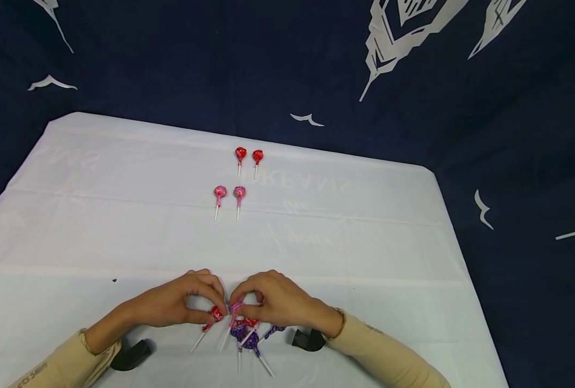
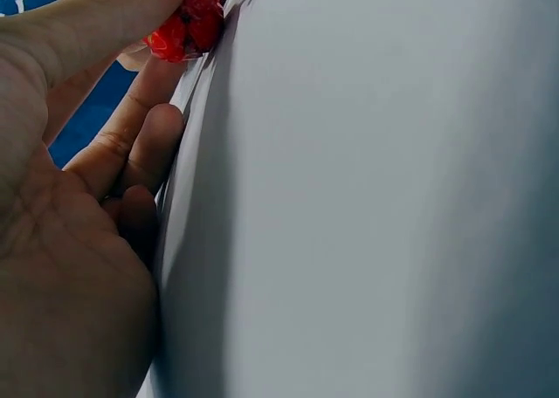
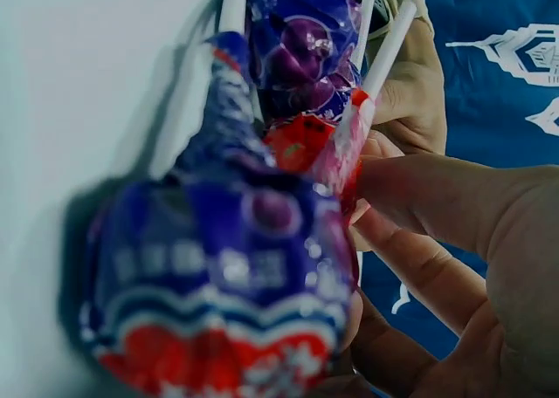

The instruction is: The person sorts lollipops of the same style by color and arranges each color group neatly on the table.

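"What sort of place is this?"

"Can't tell whether home or studio; it's a draped tabletop set-up, the table (image 1: 122, 237) covered in white cloth (image 1: 389, 258)."

"And around the table?"

"Dark blue fabric (image 1: 195, 70), printed with white feathers (image 1: 386, 66) and bird shapes (image 1: 308, 119), beyond it and along both sides."

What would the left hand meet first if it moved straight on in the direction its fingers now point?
Probably the pink lollipop held by the right hand, very near the left hand, though the exact depth is unclear.

Head view high, facing forward-down; wrist views near, facing hands (image 1: 173, 300) (image 1: 284, 300); head, right share purple lollipops (image 1: 251, 340) (image 3: 218, 267).
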`<move>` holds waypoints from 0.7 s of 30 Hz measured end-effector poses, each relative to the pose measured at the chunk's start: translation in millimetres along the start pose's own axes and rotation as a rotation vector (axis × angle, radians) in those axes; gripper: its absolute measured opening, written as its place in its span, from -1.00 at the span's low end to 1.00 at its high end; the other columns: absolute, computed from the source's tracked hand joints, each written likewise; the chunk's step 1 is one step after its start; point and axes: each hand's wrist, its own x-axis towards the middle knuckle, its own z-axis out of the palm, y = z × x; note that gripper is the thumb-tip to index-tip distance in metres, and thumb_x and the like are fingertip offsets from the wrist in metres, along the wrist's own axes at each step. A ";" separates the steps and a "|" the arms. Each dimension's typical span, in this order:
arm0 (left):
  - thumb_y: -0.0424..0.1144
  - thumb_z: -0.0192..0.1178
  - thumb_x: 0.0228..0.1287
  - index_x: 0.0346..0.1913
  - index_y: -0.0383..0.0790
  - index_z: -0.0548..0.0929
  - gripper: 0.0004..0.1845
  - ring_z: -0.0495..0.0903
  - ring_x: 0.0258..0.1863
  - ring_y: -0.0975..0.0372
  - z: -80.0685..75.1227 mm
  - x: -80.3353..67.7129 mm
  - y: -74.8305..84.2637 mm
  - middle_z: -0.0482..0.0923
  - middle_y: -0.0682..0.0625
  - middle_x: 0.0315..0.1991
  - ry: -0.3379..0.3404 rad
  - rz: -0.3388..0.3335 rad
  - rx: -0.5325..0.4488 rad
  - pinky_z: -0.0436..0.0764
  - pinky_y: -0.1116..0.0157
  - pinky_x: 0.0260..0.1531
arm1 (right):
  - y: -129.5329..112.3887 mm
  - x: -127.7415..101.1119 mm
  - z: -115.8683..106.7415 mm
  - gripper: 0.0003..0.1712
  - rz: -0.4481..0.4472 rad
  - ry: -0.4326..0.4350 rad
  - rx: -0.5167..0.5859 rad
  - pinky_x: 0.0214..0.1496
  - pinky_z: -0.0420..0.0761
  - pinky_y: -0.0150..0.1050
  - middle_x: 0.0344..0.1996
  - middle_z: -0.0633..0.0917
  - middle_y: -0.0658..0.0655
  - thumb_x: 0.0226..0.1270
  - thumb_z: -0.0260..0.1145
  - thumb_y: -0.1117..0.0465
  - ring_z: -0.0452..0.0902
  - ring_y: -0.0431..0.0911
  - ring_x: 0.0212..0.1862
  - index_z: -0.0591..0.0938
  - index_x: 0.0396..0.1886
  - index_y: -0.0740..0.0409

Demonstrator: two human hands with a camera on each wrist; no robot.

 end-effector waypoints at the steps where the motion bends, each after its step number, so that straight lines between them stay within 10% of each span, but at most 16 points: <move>1: -0.10 0.42 0.22 -0.07 0.16 0.78 -0.78 0.48 0.00 0.36 0.0 -0.1 0.0 0.64 0.29 -0.10 0.001 0.001 -0.001 0.35 0.25 0.03 | 0.2 0.1 -0.1 -0.84 -0.001 0.001 0.001 -0.60 0.36 -0.49 -0.23 0.77 -0.20 0.33 0.42 0.17 0.37 -0.38 -0.60 0.78 -0.11 -0.09; 21: -0.11 0.43 0.21 -0.08 0.18 0.78 -0.78 0.48 0.00 0.37 0.2 0.6 1.2 0.64 0.31 -0.11 0.004 -0.032 -0.001 0.36 0.25 0.04 | 1.4 -0.2 1.1 -0.83 0.005 0.003 0.006 -0.59 0.37 -0.49 -0.21 0.76 -0.17 0.33 0.42 0.13 0.38 -0.37 -0.57 0.78 -0.10 -0.09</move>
